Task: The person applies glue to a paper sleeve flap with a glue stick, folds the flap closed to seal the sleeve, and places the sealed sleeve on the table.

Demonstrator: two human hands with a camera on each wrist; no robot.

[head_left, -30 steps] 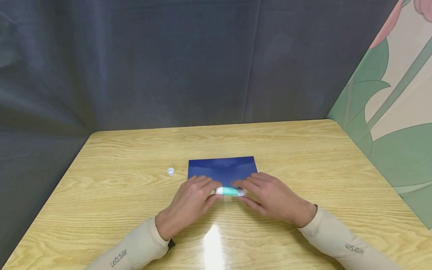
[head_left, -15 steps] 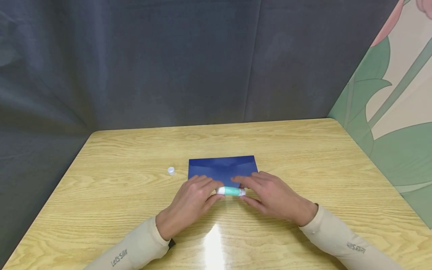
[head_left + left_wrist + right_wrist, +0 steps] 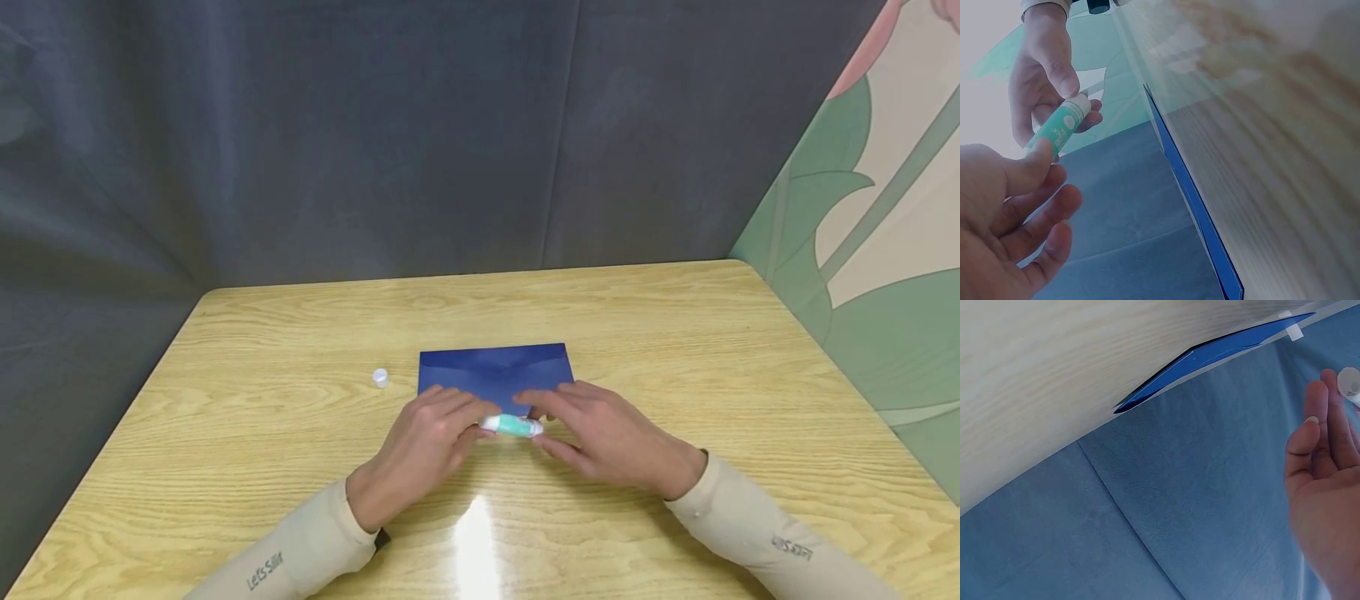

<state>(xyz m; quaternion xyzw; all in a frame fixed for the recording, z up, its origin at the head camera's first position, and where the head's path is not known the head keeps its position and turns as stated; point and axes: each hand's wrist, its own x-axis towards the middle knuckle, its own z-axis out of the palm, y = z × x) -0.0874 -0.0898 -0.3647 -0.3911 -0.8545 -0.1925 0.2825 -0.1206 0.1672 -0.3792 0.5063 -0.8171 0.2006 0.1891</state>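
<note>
In the head view, a white and green tube, which looks like a glue stick (image 3: 516,425), is held level above the table. My left hand (image 3: 420,446) pinches its left end between thumb and fingers; the left wrist view shows the other fingers loosely bent below. My right hand (image 3: 600,433) is at the tube's other end, thumb and fingers spread around it. In the right wrist view, the tube's round white end (image 3: 1349,382) shows beside the fingers, with the thumb apart from it. Beyond the hands lies a dark blue envelope (image 3: 491,379), its near part hidden.
A small white cap (image 3: 381,378) stands on the wooden table (image 3: 285,358), left of the envelope. Dark cloth (image 3: 390,142) hangs behind the table and down the left side. A wall with painted leaves (image 3: 892,333) borders the right edge.
The right index finger has lifted away from the tube, and its fingers have spread a little. The tube has shifted and tilted slightly in the left hand. Envelope and cap stay put.
</note>
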